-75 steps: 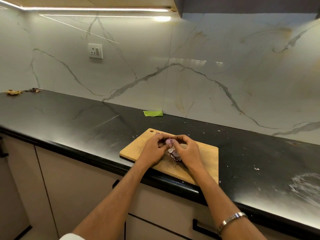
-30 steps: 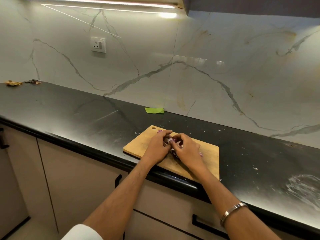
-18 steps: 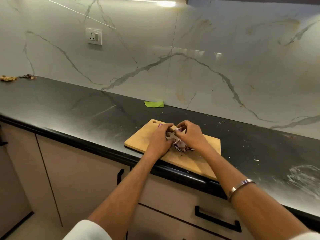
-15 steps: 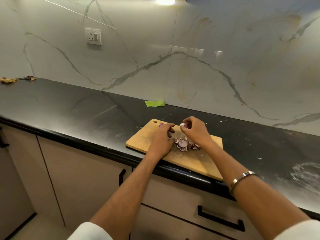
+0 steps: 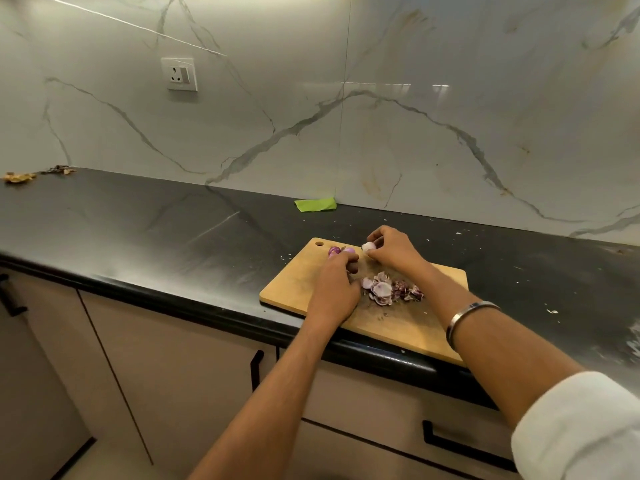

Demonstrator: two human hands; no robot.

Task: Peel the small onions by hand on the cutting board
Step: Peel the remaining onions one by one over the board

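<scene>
The right hand [image 5: 391,249] pinched a pale peeled onion [image 5: 368,246] near the centre of the frame. The unpeeled onions [image 5: 341,251] lay just left of it on the cutting board [image 5: 294,282], under the fingertips of the left hand [image 5: 337,287], which was nearer; its grip was hidden.

We find no writing, label, brand, number or sign that can be read anywhere in this view.
</scene>
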